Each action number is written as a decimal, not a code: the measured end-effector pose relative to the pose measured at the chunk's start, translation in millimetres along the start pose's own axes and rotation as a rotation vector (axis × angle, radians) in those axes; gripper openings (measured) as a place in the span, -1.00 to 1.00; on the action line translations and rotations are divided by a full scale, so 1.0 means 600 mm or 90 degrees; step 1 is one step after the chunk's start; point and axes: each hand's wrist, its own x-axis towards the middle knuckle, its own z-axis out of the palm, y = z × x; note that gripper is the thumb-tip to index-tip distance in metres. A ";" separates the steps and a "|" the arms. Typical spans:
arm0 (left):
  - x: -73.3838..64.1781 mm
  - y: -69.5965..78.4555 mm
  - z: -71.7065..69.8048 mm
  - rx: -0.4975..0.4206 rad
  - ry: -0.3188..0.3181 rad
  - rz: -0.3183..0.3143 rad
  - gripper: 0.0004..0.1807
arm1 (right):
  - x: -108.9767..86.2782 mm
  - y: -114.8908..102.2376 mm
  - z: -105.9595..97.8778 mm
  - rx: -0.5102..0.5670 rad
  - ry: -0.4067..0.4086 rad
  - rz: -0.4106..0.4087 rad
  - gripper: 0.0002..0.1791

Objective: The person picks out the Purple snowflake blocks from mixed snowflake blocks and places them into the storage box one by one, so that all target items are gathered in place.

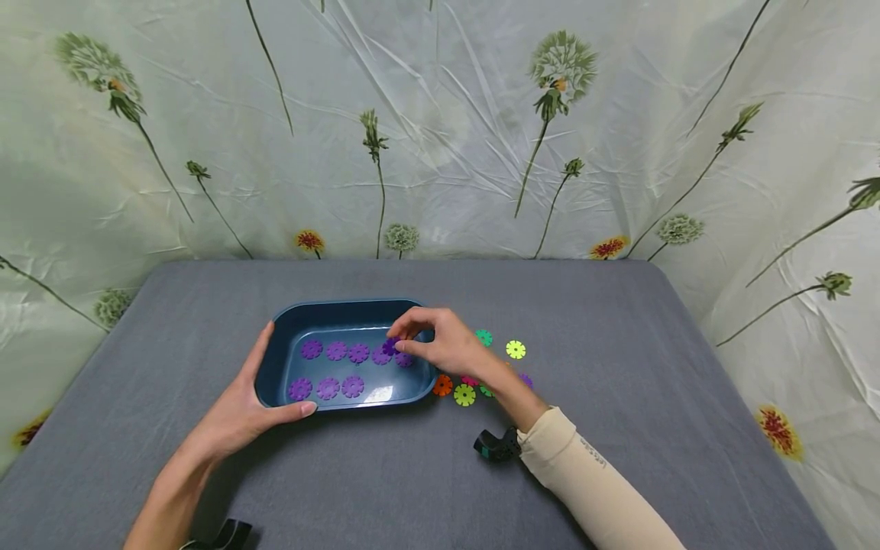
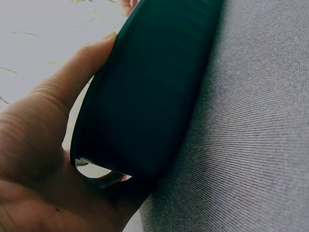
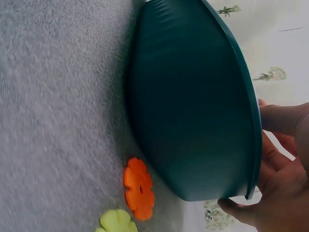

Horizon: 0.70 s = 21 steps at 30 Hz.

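Observation:
A blue plastic tray (image 1: 278, 374) lies on the table, with two rows of purple notched flower discs (image 1: 300, 389) inside. My left hand (image 1: 230, 405) holds the tray's left end, its thumb on the front rim and its fingers at the left side. The left wrist view has that thumb (image 2: 99, 53) against the rim of the tray's dark outer wall (image 2: 140, 96). Over the right part of the tray, my right hand (image 1: 447, 340) pinches a darker purple flower disc (image 1: 390, 346) between thumb and fingertips. The tray wall hides that disc in the right wrist view.
Right of the tray lie loose discs, among them an orange disc (image 1: 443, 385), a yellow-green disc (image 1: 464, 395), a yellow disc (image 1: 516, 349) and a teal disc (image 1: 484, 337). My right forearm partly covers this group. Grey cloth (image 1: 385, 481) covers the table; a flowered curtain (image 1: 454, 153) hangs behind.

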 end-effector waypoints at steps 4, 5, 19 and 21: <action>0.001 -0.001 0.001 0.001 0.000 -0.005 0.51 | 0.001 -0.002 0.008 -0.012 -0.002 0.011 -0.84; 0.001 -0.001 0.000 0.001 -0.001 -0.007 0.51 | 0.001 -0.002 0.011 -0.016 -0.001 0.012 -0.84; 0.002 0.001 0.002 0.004 0.000 -0.011 0.52 | 0.008 -0.010 0.041 -0.119 0.000 0.039 -0.87; 0.001 0.001 0.002 0.005 0.001 -0.009 0.53 | 0.009 -0.012 0.043 -0.135 -0.002 0.053 -0.89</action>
